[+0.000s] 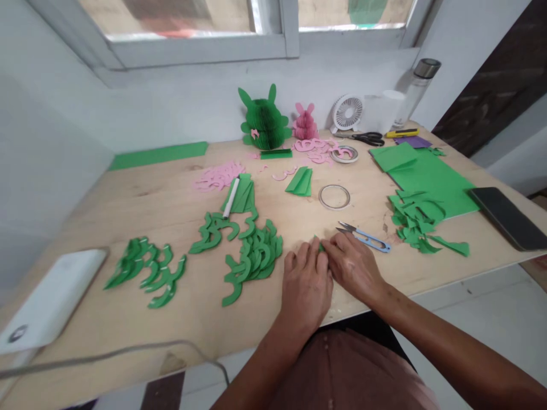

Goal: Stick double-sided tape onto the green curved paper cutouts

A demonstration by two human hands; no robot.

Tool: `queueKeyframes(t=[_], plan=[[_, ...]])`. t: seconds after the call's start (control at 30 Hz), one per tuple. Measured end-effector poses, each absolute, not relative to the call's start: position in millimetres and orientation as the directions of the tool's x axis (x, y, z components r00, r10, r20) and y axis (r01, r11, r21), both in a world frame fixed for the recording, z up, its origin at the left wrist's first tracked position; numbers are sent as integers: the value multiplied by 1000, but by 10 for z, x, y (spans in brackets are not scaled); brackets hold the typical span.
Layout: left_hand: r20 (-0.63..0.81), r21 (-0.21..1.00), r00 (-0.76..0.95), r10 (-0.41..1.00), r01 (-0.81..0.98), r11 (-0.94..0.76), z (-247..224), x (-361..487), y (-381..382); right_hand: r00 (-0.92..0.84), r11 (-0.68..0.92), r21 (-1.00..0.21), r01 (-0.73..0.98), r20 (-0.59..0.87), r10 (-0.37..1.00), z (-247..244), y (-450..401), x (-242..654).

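Observation:
My left hand [306, 285] and my right hand [352, 265] meet near the front edge of the table. Between their closed fingertips a small green paper piece [321, 247] shows; the fingers hide most of it. Blue-handled thread snips [371, 241] lie just beyond my right hand. To the left of my left hand is a pile of curved green paper cutouts [258, 253]. Further left lie more green curved pieces [160, 273] with pale strips on them. A white marker [231, 198] rests on folded green paper.
A green paper honeycomb figure [264, 122] and a smaller pink one [305, 122] stand by the wall. Tape rings [334, 196], green scraps [416, 216], a dark phone [508, 216] and black scissors [367, 138] lie to the right. A white device [55, 296] and grey cable [141, 347] are left.

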State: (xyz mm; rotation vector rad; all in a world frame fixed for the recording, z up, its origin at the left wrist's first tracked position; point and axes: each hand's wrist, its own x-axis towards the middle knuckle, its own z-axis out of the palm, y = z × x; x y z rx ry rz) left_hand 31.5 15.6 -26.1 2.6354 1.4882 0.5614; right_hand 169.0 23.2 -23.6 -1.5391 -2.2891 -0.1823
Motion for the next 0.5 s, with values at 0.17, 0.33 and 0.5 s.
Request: queueKeyframes(t=[0.17,0.33,0.5], plan=[[278,247,468,839,809,-533,-263,310,145,-327,389,-98,916,378,866,-246,236,1697],[301,358,439,847,771,-527,-252,263,158,-320,382,-100,919,379,869,-257,234,1698],[364,441,394,844,726,-528,-275,235,175,-313,379,-106,919,389,867,-276,238,1700]])
